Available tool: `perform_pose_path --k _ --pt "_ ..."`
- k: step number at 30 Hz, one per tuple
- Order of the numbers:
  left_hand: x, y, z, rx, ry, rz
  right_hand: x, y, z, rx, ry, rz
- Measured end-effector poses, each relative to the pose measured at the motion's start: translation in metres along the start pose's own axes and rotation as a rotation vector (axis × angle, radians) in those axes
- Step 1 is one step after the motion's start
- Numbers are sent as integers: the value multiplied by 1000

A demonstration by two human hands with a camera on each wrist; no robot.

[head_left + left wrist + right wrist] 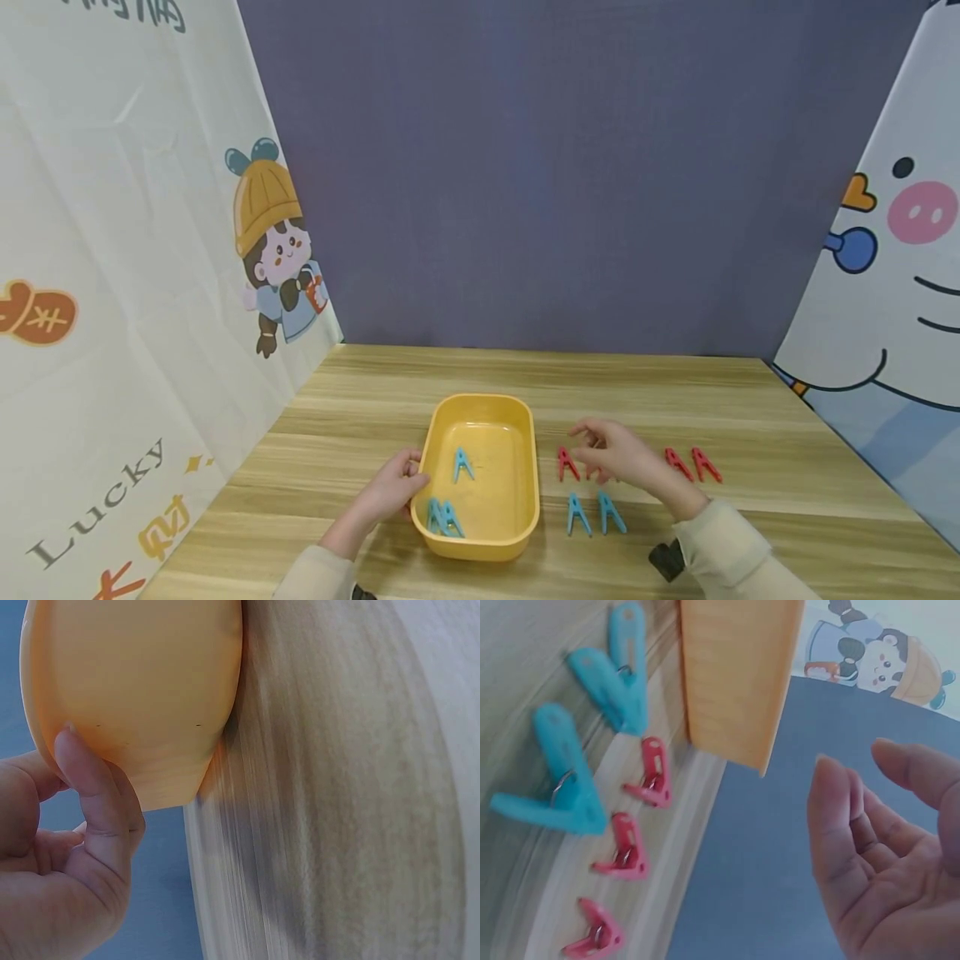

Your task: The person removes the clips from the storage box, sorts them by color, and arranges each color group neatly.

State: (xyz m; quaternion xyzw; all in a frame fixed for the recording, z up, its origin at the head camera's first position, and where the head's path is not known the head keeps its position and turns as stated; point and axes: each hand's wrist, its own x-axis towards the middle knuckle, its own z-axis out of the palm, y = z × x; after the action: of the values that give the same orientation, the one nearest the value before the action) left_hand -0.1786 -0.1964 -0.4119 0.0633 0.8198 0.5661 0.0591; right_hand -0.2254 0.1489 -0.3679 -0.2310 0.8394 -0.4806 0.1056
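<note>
My left hand (390, 492) grips the left rim of a yellow plastic bin (491, 546), thumb on one side and fingers on the other. Inside the bin lie a blue clothespin (462, 464) near the middle and two more blue clothespins (446, 518) at the near left corner. Over a row of red clothespins hovers my right hand (618, 457), thumb apart from bent fingers, nothing between them. The hand partly covers the row in the head view; a red clothespin (567, 465) shows at its left. In the right wrist view, red clothespins (622, 851) lie below the hand.
Two blue clothespins (595, 513) lie on the wooden table (397, 367), right of the bin and nearer than the red row. Two red clothespins (693, 465) sit farther right. A dark blue-grey panel (525, 183) stands behind the table, with printed sheets (172, 250) at both sides.
</note>
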Motion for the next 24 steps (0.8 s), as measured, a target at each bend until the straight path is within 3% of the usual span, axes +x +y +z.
perform_pose_path --k 17,24 --pt "-1 1 0 7 5 -9 11 -21 16 -42 34 -99" --pt "-2 2 0 5 8 -14 16 -30 24 -30 5 -110"
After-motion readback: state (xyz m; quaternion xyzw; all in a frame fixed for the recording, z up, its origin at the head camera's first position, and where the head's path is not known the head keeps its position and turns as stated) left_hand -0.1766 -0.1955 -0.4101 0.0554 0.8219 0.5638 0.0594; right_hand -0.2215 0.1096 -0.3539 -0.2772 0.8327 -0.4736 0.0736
